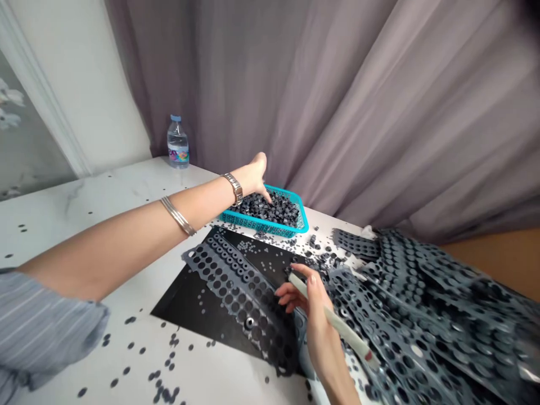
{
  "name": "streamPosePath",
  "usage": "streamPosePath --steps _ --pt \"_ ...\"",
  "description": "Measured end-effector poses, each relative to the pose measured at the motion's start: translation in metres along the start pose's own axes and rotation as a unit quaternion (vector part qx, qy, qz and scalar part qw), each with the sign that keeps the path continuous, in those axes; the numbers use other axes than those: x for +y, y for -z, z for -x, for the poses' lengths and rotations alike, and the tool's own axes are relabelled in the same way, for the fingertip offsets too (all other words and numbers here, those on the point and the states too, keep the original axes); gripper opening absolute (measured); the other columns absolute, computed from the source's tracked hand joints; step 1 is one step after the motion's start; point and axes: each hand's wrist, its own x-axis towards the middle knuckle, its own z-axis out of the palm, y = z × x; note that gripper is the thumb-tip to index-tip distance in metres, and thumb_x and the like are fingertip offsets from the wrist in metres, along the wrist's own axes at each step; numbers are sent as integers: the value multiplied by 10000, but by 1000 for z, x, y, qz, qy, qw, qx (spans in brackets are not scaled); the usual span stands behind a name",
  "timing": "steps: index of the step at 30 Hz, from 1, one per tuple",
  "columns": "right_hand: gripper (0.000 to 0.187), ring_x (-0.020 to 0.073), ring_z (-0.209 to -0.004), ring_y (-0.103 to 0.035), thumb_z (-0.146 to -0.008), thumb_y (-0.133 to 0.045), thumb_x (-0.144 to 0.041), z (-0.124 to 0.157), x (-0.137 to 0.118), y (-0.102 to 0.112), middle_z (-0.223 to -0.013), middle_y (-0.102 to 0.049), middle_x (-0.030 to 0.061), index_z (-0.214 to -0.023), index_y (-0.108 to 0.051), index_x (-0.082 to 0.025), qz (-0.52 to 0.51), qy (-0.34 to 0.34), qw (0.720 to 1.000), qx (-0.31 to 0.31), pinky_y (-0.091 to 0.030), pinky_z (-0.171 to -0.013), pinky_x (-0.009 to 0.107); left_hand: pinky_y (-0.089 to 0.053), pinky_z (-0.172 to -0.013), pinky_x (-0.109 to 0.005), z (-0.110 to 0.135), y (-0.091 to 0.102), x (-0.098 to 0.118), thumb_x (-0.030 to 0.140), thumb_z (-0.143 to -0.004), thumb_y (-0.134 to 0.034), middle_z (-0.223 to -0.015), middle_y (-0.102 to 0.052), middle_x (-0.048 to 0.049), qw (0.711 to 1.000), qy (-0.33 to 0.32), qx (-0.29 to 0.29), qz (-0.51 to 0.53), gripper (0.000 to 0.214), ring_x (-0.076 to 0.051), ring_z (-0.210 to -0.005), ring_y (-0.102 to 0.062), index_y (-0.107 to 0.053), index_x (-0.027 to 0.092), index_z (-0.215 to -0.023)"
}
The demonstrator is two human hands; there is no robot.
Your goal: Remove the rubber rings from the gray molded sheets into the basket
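Observation:
My left hand (258,174) reaches over a turquoise plastic basket (304,220) filled with small dark pieces (274,209). Its thumb points down, apart from the rest of the hand, and the other fingers are mostly hidden; nothing shows in it. A pale flat stick (348,333) with a red mark near its lower end lies in the grip of my right hand (314,309). Just left of that hand, a grey perforated sheet (228,289) with rows of round holes rests on a black board (181,304). One ring-shaped piece (249,322) sits on the sheet.
Several more perforated strips (405,315) are heaped at the right. Small black discs (164,388) are scattered over the white table (126,219), around the board and basket. A water bottle (178,143) stands at the back left, before a grey curtain (253,84).

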Motion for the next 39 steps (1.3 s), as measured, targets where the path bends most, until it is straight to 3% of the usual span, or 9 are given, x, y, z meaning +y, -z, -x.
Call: streamPosePath --steps 3,6,9,13,15,18,27,31,39 --pt "520 168 -637 -579 -883 -409 -633 -1 1 2 -732 -617 16 -1139 -542 -201 30 0 999 33 -468 -541 280 -413 -931 -623 6 8 -3 572 -844 -405 -1602 -94 -123 995 20 66 -71 734 -405 -1438 -141 -175 312 -1491" --pt "479 153 -591 -558 -848 -516 -587 -3 0 5 -753 -616 20 -1093 -590 -183 60 -1 997 56 -472 -538 284 -428 -916 -627 24 21 -15 489 -799 -542 -1601 -69 -136 991 -25 69 -113 728 -412 -1443 -85 -306 251 -1446" --pt "454 151 -582 -553 -800 -609 -519 -4 -2 6 -733 -639 32 -1059 -640 -147 56 0 997 58 -474 -552 284 -453 -934 -537 48 37 -37 297 -757 -641 -1501 -326 -168 975 -132 56 -172 509 -381 -1371 -293 -548 175 -1242" --pt "374 142 -572 -557 -778 -657 -441 -4 -1 4 -677 -647 15 -1016 -692 -154 57 -12 998 35 -463 -548 261 -431 -922 -351 92 56 -77 197 -751 -640 -1044 -682 -90 900 -256 -10 -354 234 -227 -982 -594 -707 168 -974" --pt "324 131 -548 -541 -786 -655 -427 -4 2 1 -625 -628 -1 -968 -706 -165 73 -13 997 29 -444 -528 246 -422 -872 -331 113 65 -96 202 -762 -619 -899 -704 -67 836 -232 -68 -493 167 -211 -840 -598 -743 183 -871" --pt "311 127 -525 -530 -835 -592 -460 -5 10 -8 -600 -601 -7 -894 -685 -169 59 1 998 19 -438 -506 239 -382 -881 -314 131 79 -113 172 -795 -562 -919 -682 -58 762 -238 -136 -587 215 -219 -883 -576 -744 208 -904" --pt "365 162 -588 -617 -934 -433 -453 -21 18 -37 -622 -622 13 -762 -624 -193 153 93 982 -66 -449 -572 247 -354 -818 -321 123 104 -130 204 -823 -526 -938 -559 -56 695 -190 -218 -659 225 -218 -895 -517 -684 219 -984" --pt "356 164 -604 -626 -950 -406 -409 -22 20 -38 -651 -637 17 -743 -608 -201 199 110 971 -69 -439 -594 251 -352 -800 -334 122 107 -135 209 -827 -527 -916 -542 -55 698 -199 -214 -654 175 -221 -879 -502 -669 220 -930" --pt "314 172 -574 -605 -953 -384 -329 -19 14 -42 -633 -626 24 -753 -592 -206 266 143 952 -52 -385 -585 263 -353 -761 -340 115 111 -146 229 -759 -610 -790 -569 -49 766 -220 -184 -575 82 -214 -769 -488 -611 221 -678"
